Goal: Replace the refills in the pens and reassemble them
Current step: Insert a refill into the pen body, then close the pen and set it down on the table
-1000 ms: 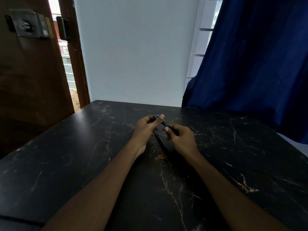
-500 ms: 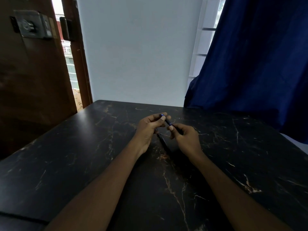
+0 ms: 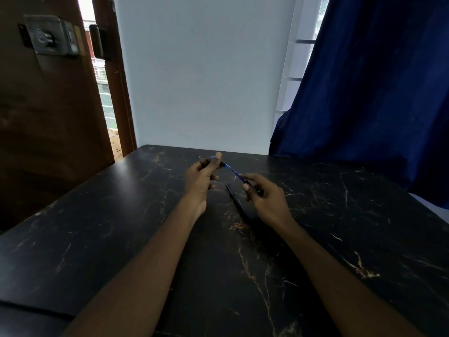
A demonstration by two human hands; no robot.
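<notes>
Refill [image 3: 233, 171]: now exposed as a thin blue line between the hands, where half a second earlier they were held close together. Left hand [image 3: 202, 177]: pinched on the refill's far end. Right hand [image 3: 263, 194]: closed around the barrel [image 3: 252, 184]. Second pen [image 3: 234, 197]: lying on the table [image 3: 102, 227], just beside the right hand. Judged: extraction under way.

Black marble-patterned table [image 3: 121, 239] with pale and rust veins, one dark pen [image 3: 234, 197] lying near its middle
</notes>
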